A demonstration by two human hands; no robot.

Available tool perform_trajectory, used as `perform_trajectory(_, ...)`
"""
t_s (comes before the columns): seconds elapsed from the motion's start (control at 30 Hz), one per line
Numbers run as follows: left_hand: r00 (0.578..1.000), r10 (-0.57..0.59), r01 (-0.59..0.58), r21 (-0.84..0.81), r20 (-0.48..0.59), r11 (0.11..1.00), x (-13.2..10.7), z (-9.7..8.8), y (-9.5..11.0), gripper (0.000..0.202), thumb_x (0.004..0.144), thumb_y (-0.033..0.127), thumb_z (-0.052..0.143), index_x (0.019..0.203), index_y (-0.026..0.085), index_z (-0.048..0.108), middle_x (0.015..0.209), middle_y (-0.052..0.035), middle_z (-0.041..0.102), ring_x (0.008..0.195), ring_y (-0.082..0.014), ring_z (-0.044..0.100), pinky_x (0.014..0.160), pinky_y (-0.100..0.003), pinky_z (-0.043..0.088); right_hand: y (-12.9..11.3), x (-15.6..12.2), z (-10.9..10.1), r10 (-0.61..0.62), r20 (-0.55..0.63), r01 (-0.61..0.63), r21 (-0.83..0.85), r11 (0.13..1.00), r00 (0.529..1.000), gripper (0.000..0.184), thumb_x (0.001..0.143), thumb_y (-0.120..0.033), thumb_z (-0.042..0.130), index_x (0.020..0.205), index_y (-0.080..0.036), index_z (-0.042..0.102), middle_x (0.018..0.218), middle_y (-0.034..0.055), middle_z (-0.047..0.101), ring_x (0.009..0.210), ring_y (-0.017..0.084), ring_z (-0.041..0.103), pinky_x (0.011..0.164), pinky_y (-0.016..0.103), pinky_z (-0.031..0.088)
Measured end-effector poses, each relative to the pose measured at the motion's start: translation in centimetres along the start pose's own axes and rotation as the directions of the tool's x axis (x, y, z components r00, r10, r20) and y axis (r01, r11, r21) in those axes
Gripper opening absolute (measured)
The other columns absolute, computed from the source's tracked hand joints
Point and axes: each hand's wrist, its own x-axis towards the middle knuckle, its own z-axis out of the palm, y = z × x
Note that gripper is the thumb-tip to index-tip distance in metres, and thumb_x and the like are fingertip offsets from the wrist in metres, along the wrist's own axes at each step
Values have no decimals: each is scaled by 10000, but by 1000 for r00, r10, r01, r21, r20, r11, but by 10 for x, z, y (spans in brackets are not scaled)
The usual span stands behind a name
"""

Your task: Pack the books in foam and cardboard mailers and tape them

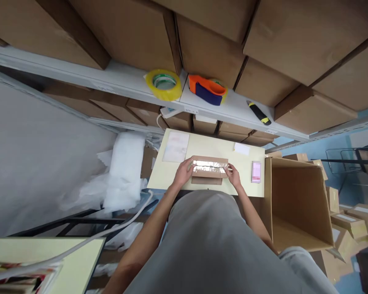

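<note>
Cardboard box (209,169), small, flat, brown, its top sealed with a shiny strip of clear tape; lies near the front middle of a pale table (202,145), just in front of the person's body. Left hand (182,173) grips the left end, right hand (234,176) grips the right end, fingers curled over the edges. Handling, by judgement: light, stiff at the corners, side panels likely to dent under a hard squeeze; taped top slick, so the bare cardboard ends give the surer hold. Contents unseen; fragility cannot be told. On the table nearby: paper sheet (175,147), small label (241,149), pink phone (256,171). Right of the table: large open carton (297,204). On the shelf (125,77) above: yellow tape roll (163,83), orange tape dispenser (207,90).
</note>
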Motion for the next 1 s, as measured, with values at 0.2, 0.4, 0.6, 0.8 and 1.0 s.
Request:
perform_trajectory(0.2, 994, -19, 28, 81, -105, 996, 21, -2, 35, 593, 933, 254, 645, 1513, 155, 719, 1591, -187, 724, 1533, -398, 650, 1330, -576, 511, -19, -3, -8, -286, -8, 255, -432, 865, 958, 608, 1125, -462, 579, 1646, -150, 611, 1623, 244, 671, 1443, 385, 713, 1211, 546, 601)
perform_trajectory(0.4, 966, 104, -102, 18, -237, 995, 33, -26, 95, 124, 967, 269, 673, 979, 257, 796, 1411, -123, 804, 1386, -364, 727, 1265, -560, 547, -52, -6, -4, -448, 24, 378, -577, 724, 894, 545, 1094, -359, 596, 1590, -142, 666, 1645, 252, 648, 1488, 404, 661, 1250, 584, 562)
perform_trajectory(0.6, 873, 213, -266, -62, -438, 962, 64, -63, 161, 92, 987, 291, 714, 899, 267, 734, 1275, -85, 830, 1243, -315, 779, 1159, -503, 593, -181, 23, -22, -746, -76, 627, -488, 607, 662, 553, 1151, -486, 538, 1607, -185, 629, 1589, 231, 683, 1505, 377, 629, 1301, 599, 494)
perform_trajectory(0.8, 724, 364, -480, -50, -586, 876, 106, -97, 225, 69, 936, 239, 753, 873, 264, 740, 1197, -71, 847, 1183, -291, 795, 1136, -467, 601, -347, 83, -30, -804, 17, 631, -630, 453, 594, 566, 1169, -397, 479, 1642, -86, 503, 1666, 306, 578, 1583, 417, 537, 1345, 636, 411)
perform_trajectory(1.0, 706, 362, -508, -80, -609, 858, 98, -106, 228, 99, 934, 212, 725, 860, 257, 772, 1153, -54, 853, 1147, -269, 809, 1135, -447, 619, -394, 127, -7, -608, 45, 446, -723, 528, 793, 509, 1094, -219, 556, 1520, 57, 517, 1507, 403, 658, 1498, 451, 615, 1321, 682, 407)
